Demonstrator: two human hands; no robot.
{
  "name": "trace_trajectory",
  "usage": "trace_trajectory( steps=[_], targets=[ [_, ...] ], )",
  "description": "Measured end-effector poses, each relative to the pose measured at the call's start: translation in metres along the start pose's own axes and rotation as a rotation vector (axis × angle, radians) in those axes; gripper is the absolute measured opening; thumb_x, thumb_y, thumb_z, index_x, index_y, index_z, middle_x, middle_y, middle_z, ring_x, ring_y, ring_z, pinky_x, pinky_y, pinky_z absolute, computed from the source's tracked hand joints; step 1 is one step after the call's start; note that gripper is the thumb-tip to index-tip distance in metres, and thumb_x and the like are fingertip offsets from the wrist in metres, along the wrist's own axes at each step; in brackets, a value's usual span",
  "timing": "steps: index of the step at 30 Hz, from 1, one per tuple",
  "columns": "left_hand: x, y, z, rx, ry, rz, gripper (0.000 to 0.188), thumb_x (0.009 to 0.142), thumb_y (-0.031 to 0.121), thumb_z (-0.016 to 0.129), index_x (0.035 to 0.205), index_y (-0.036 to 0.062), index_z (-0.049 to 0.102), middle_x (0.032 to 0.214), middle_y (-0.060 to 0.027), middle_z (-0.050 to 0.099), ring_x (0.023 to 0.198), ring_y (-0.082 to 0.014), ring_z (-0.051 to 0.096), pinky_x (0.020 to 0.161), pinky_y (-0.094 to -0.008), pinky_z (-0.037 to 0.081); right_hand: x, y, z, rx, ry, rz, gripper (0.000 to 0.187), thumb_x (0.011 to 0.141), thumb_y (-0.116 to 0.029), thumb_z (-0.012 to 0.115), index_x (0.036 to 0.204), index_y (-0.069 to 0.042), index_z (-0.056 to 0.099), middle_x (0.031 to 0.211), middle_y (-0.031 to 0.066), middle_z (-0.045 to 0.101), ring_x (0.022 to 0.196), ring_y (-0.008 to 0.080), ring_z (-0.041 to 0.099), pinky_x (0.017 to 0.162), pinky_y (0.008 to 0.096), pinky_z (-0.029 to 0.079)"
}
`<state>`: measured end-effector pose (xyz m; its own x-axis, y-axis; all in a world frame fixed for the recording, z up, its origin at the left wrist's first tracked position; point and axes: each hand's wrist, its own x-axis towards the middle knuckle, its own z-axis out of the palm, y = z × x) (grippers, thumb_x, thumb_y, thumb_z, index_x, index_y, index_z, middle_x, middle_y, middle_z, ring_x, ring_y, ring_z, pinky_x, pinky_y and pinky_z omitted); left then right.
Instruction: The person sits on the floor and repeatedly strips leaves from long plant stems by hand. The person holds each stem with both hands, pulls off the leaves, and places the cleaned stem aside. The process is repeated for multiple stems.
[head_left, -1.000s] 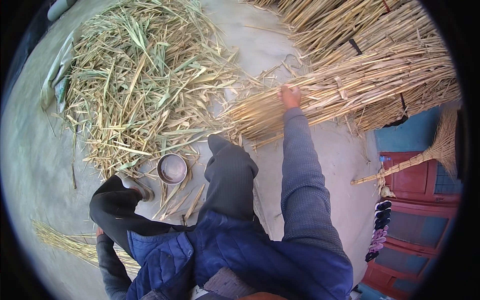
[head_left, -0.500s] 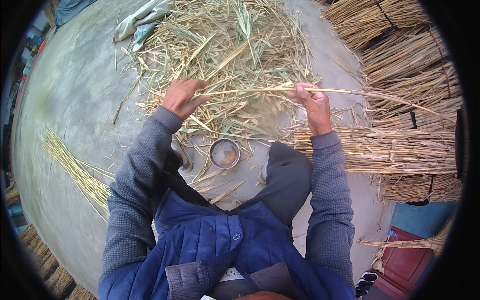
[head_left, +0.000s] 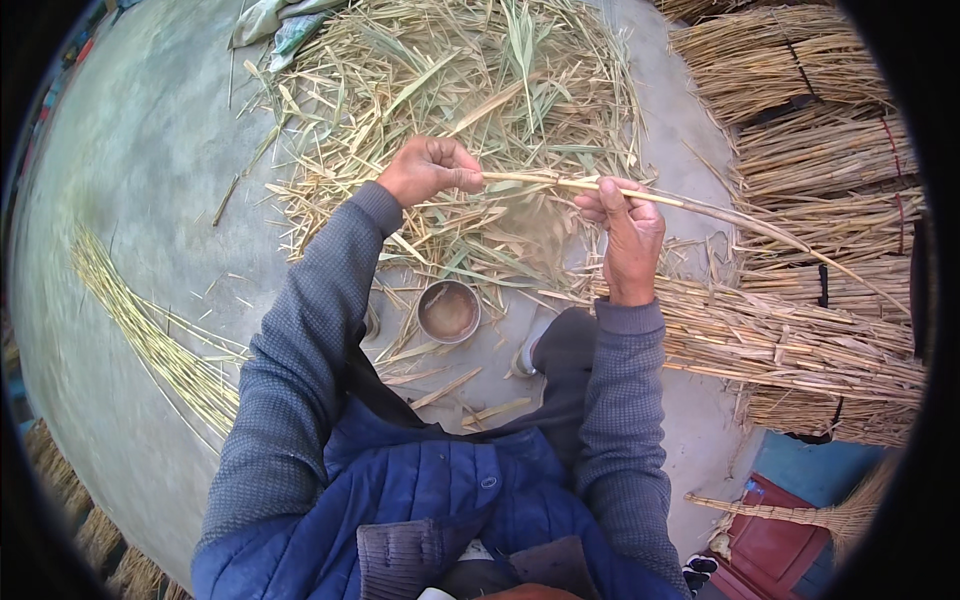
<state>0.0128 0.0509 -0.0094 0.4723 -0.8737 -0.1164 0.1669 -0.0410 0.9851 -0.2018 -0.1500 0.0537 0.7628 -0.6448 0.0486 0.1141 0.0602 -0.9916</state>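
Note:
A long dry reed stalk [head_left: 700, 206] stretches between my hands and bends off to the right. My left hand [head_left: 432, 171] pinches its left end between thumb and fingers. Farther along, my right hand [head_left: 628, 225] is closed around the stalk, palm side showing. Beneath both hands spreads a heap of stripped leaves and husks [head_left: 440, 110]. A round metal bowl [head_left: 448, 311] with a little brownish content stands on the floor between my feet.
Peeled pale stalks [head_left: 160, 340] lie in a bunch at left. Unpeeled reeds [head_left: 780, 340] lie right of my knee, with tied reed bundles [head_left: 800, 150] stacked beyond. A cloth sack [head_left: 290, 25] rests at the far left. A straw broom [head_left: 800, 512] lies near a red panel [head_left: 775, 540].
My left hand has moved right along the stalk, from open fingers to a pinch on its end. My right hand stays closed on the stalk. The view has shifted slightly.

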Motion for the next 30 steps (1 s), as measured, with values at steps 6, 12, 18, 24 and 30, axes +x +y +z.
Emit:
trace_trajectory(
  steps=[6, 12, 18, 24, 30],
  targets=[
    [0.009, -0.004, -0.020, -0.124, 0.153, -0.065, 0.015, 0.086, 0.007, 0.078, 0.096, 0.0023, 0.069, 0.087, -0.0053, 0.073, 0.077, -0.0095, 0.066, 0.073, -0.0223, 0.054, 0.007, 0.009, 0.000, -0.064, -0.111, -0.085, 0.021, 0.096, -0.018, 0.068, 0.106, 0.000, 0.064, 0.089, 0.0112, 0.072, 0.083, 0.0179, 0.072, 0.075, 0.0268, 0.057],
    [0.015, 0.002, -0.054, 0.324, 0.516, 0.060, 0.023, 0.089, 0.020, 0.076, 0.102, 0.0045, 0.065, 0.091, -0.0040, 0.071, 0.080, -0.0121, 0.064, 0.074, -0.0257, 0.050, 0.004, 0.022, -0.003, -0.074, -0.001, -0.009, 0.024, 0.096, -0.022, 0.068, 0.106, 0.000, 0.065, 0.090, 0.0110, 0.072, 0.081, 0.0170, 0.072, 0.072, 0.0256, 0.056],
    [0.011, 0.012, 0.028, 1.028, 0.243, 0.704, 0.027, 0.084, 0.033, 0.075, 0.098, 0.0111, 0.069, 0.089, -0.0060, 0.067, 0.090, -0.0233, 0.060, 0.079, -0.0368, 0.043, 0.013, 0.048, 0.026, 0.020, -0.064, 0.101, 0.026, 0.098, -0.023, 0.066, 0.106, 0.002, 0.063, 0.089, 0.0115, 0.072, 0.078, 0.0152, 0.071, 0.069, 0.0241, 0.056],
    [0.015, 0.005, 0.000, 1.314, 0.204, 0.502, 0.014, 0.081, 0.025, 0.075, 0.078, 0.0140, 0.066, 0.069, -0.0025, 0.063, 0.076, -0.0224, 0.061, 0.071, -0.0389, 0.042, 0.021, 0.050, 0.033, 0.050, -0.019, 0.116, 0.028, 0.097, -0.024, 0.067, 0.107, 0.002, 0.064, 0.089, 0.0100, 0.071, 0.077, 0.0132, 0.069, 0.065, 0.0226, 0.055],
    [-0.016, -0.020, -0.102, 1.384, 0.218, 0.100, 0.015, 0.078, 0.021, 0.076, 0.077, 0.0119, 0.064, 0.070, -0.0059, 0.067, 0.075, -0.0281, 0.064, 0.079, -0.0429, 0.045, 0.029, 0.020, -0.006, 0.024, 0.119, 0.042, 0.030, 0.096, -0.025, 0.069, 0.107, 0.002, 0.064, 0.089, 0.0102, 0.071, 0.079, 0.0150, 0.071, 0.066, 0.0234, 0.055]
  ],
)
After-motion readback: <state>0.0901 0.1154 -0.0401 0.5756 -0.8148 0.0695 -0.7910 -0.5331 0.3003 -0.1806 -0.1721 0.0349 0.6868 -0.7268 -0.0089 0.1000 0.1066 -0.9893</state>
